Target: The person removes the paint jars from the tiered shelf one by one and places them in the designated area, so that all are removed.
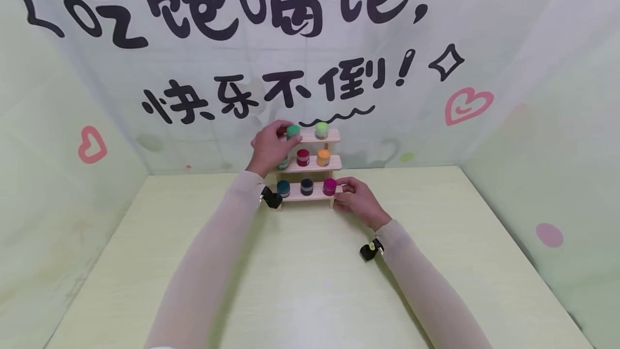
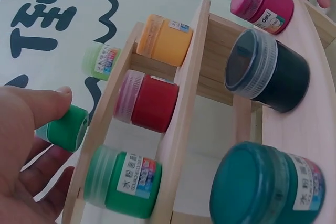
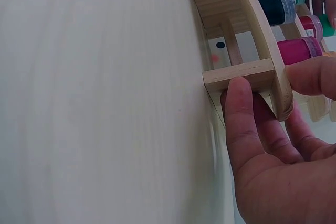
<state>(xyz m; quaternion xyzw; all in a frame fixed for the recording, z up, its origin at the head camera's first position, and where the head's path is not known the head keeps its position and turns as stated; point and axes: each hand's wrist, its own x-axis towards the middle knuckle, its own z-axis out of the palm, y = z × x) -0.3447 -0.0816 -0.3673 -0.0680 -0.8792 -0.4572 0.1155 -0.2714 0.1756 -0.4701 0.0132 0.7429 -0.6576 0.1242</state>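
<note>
A three-tier wooden rack (image 1: 335, 162) stands against the back wall with small paint jars on its steps. At the top tier's left end, my left hand (image 1: 272, 147) pinches a green paint jar (image 2: 68, 128) between thumb and fingers. My right hand (image 1: 360, 202) grips the right end of the bottom step, thumb above and fingers under the board (image 3: 282, 85). Beside that thumb sits a magenta jar (image 1: 330, 187). The bottom step also bears a black jar (image 1: 307, 187) and a teal jar (image 1: 283, 189).
On the middle step are a red jar (image 1: 303, 158), an orange jar (image 1: 323, 158) and another green jar (image 2: 128, 182), partly hidden by my left hand in the head view. A light green jar (image 1: 322, 130) stands top right. The pale table (image 1: 310, 273) runs back to a printed cloth wall.
</note>
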